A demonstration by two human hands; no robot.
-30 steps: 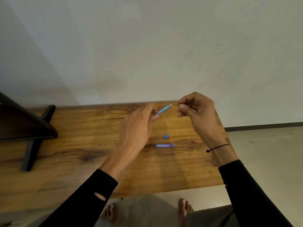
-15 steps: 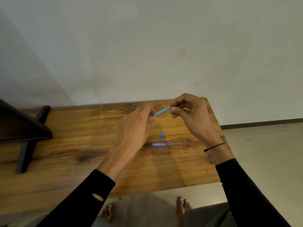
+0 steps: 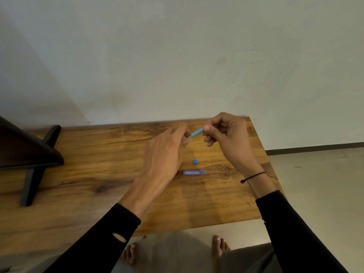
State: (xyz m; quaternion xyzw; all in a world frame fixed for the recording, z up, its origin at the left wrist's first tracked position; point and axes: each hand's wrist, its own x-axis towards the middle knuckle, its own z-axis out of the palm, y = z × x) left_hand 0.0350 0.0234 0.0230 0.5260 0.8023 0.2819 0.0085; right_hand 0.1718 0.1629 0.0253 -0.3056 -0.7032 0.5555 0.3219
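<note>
Far left of the blue cap (image 3: 195, 161), a dark stand (image 3: 29, 154) sits on the wooden table (image 3: 98, 174). Moving in: the left hand (image 3: 165, 152) is raised just left of and above the cap, back to the camera, thumb and forefinger apparently pinching the lower end of the blue pencil (image 3: 197, 132). The fingertips themselves are mostly hidden. The pencil hangs in the air straight beyond the cap, long axis slanting from lower left up to upper right, bridging both hands. A purple lead case (image 3: 194, 172) lies flat just on the near side of the cap. Right of the cap, the right hand (image 3: 230, 138) has its fingers curled, thumb and forefinger nipping the pencil's upper end. The cap sits between the wrists, a touch nearer the left. Capping would probably fall to the right hand, dropping toward the person.
</note>
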